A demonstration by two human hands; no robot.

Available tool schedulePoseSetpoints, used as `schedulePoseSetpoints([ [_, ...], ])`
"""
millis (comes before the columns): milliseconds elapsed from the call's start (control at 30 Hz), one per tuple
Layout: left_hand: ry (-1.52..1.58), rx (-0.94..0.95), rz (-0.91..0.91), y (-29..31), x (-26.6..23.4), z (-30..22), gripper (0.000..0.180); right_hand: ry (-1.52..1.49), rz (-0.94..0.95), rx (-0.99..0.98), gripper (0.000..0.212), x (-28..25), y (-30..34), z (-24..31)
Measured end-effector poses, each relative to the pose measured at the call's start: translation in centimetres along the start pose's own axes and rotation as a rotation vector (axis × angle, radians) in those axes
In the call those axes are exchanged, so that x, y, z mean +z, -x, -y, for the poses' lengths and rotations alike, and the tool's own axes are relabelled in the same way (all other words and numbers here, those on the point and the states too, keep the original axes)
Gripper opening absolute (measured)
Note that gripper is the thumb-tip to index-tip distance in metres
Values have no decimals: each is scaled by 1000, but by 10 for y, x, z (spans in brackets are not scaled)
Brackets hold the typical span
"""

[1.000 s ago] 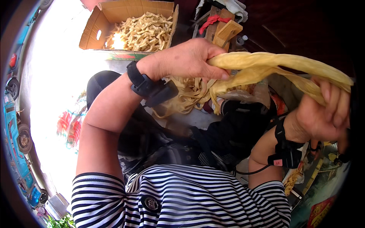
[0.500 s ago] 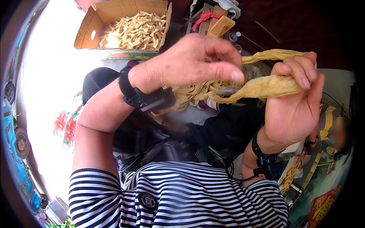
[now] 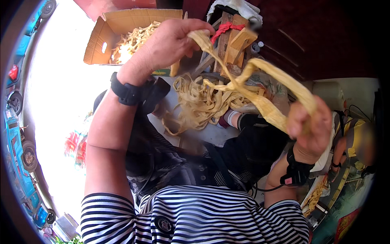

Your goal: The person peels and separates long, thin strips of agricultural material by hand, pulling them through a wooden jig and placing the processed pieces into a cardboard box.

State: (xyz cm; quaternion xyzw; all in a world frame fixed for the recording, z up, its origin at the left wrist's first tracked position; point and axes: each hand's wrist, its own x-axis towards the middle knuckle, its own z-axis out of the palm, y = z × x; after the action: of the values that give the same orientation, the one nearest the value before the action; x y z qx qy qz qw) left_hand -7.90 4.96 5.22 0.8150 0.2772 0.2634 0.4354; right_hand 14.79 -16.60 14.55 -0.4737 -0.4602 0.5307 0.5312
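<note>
My left hand [image 3: 170, 42] is raised high and pinches the upper end of a long pale-yellow fibrous strip [image 3: 260, 87]. The strip runs down and right, loops, and ends in my right hand [image 3: 310, 126], which is closed around it. Both wrists carry black straps with small devices. Below the strip, a loose heap of similar yellow strips [image 3: 203, 103] lies on a light surface in front of my knees. My striped shirt fills the bottom of the view.
A cardboard box [image 3: 97, 36] with several yellow strips stands at the upper left. Wooden pieces tied with red cord [image 3: 233, 36] stand behind the heap. Another person [image 3: 357, 142] sits at the right. Parked cars curve along the left rim.
My hands, close together before, have moved apart: the left rose toward the box, the right dropped lower right. The strip now stretches between them in a loop.
</note>
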Motion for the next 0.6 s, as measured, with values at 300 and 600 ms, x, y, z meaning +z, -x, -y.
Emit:
schedulePoseSetpoints([
  [300,-301,444,-31,13,72,-13,34,-50,12,153,55,25,-73,-100],
  [600,-745,200,1,0,51,26,29,1,239,387,32,-29,-90,-133],
])
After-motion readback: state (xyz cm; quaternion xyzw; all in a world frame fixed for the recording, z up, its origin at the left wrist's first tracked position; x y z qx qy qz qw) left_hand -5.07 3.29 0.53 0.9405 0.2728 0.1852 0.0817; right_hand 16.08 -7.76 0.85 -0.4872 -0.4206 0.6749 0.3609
